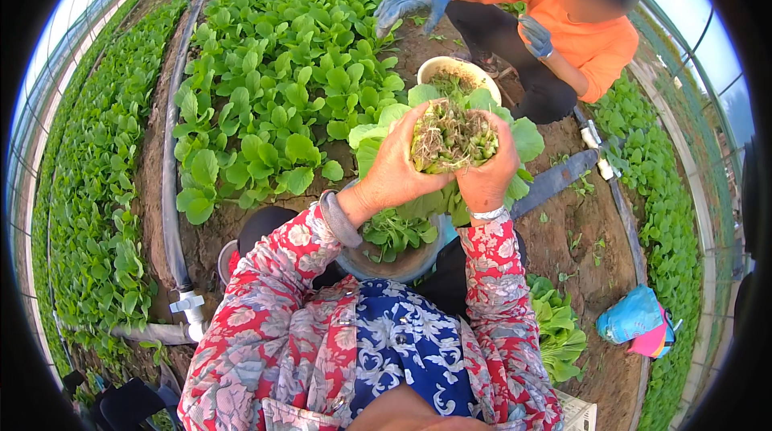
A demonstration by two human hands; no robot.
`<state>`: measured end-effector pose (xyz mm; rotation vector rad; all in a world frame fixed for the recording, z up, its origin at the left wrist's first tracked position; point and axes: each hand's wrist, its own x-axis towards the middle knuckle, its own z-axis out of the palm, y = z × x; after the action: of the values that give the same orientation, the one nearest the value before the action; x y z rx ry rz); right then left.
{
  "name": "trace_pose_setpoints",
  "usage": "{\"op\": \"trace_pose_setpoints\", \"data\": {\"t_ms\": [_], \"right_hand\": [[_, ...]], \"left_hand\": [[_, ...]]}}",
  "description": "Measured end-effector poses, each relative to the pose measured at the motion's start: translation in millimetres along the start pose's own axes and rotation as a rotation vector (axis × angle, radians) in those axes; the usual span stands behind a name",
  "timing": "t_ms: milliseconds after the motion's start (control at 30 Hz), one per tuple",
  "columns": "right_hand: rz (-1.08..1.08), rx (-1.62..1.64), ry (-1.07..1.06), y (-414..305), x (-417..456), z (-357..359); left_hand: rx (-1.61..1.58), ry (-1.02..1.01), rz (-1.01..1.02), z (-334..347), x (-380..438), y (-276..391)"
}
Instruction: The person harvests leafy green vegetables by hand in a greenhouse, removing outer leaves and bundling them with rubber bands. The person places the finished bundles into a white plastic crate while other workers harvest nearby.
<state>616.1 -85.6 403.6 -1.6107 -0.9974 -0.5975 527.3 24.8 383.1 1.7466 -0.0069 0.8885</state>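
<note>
Both my hands clasp one thick bunch of leafy greens, its cut stem ends and fine roots turned up towards me. My left hand wraps its left side, and my right hand presses on the right. Broad pale-green leaves spread out below and beyond my fingers. Under the bunch, between my knees, stands a round basin with smaller loose greens in it; the bunch and my forearms hide part of its rim.
A co-worker in orange with gloved hands crouches ahead right beside a cream bucket. Growing greens fill the bed ahead left. Hoses with a white valve edge it. Picked greens, a crate and a blue bag lie right.
</note>
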Motion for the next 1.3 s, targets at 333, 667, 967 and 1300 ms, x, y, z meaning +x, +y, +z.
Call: {"op": "trace_pose_setpoints", "data": {"t_ms": [333, 667, 967, 1300], "right_hand": [[0.158, 0.009, -0.070, -32.2, -36.3, -28.9], [0.125, -0.046, -0.169, -51.4, -48.7, -33.2], [0.179, 0.197, -0.307, -50.8, -37.2, -32.6], [0.212, 0.303, -0.545, -42.3, -37.5, -43.0]], "left_hand": [[-0.254, -0.025, -0.233, -3.5, -56.9, 18.8], [-0.422, -0.197, -0.265, -6.7, -70.0, 21.2], [-0.501, -0.205, -0.247, -11.4, -66.8, 13.6], [-0.499, -0.228, -0.279, -13.3, -66.4, 11.6]]}}
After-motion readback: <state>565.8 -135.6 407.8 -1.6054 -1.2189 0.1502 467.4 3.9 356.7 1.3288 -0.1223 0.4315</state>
